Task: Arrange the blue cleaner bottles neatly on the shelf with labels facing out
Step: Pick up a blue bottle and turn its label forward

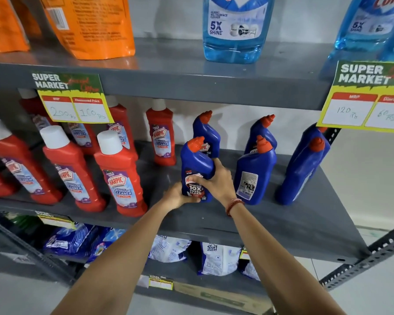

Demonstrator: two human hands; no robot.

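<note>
Both my hands hold one blue cleaner bottle (196, 164) with an orange cap, standing on the grey middle shelf (282, 221), its front label facing me. My left hand (178, 196) grips its base from the left. My right hand (216, 178) wraps its right side. Behind it stands another blue bottle (206, 130). To the right, a blue bottle (255, 171) shows its back label, with one more (263, 130) behind it. Two further blue bottles (305, 167) lean at the shelf's right end, turned sideways.
Several red bathroom-cleaner bottles (121, 176) fill the left half of the same shelf. Price tags (71, 101) (364, 96) hang from the shelf above, which carries orange pouches (89, 26) and light-blue glass-cleaner bottles (237, 28). Detergent packs (218, 260) lie on the shelf below.
</note>
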